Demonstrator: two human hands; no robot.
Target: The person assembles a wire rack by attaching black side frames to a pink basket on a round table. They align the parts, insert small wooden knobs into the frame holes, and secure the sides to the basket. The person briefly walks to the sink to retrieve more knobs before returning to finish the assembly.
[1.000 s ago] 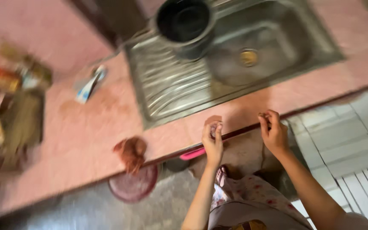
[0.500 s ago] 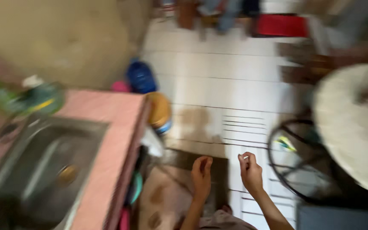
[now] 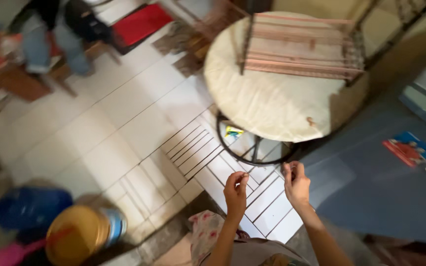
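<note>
Seen from above, a person's two bare hands are raised side by side over a white tiled floor (image 3: 124, 113), at about 6 o'clock in the view. The left hand (image 3: 236, 193) has its fingers curled in with thumb and fingertips pinched together; the right hand (image 3: 297, 183) is likewise nearly closed, fingertips meeting the thumb. Whether anything lies between the fingers of either hand cannot be told: it is too small and the picture too blurred. The hands are apart, not touching. Directly beyond them, toward 12 o'clock, stands a round pale tabletop (image 3: 272, 98) on a dark metal ring base (image 3: 252, 157), carrying a slatted wooden rack (image 3: 301, 49). A small bright scrap (image 3: 233, 132) lies on the floor under the tabletop's edge. At 3 o'clock a grey-blue surface (image 3: 371, 192) bears a red-and-blue flat packet (image 3: 411, 149). At 8 o'clock, near the lower left corner, sit a yellow-lidded tin (image 3: 82, 234) and just beside it a blue rounded container (image 3: 28, 207). At 11 o'clock a red mat (image 3: 141, 22) lies on the floor, and another person's legs in blue trousers (image 3: 50, 42) show at 10 o'clock.
</note>
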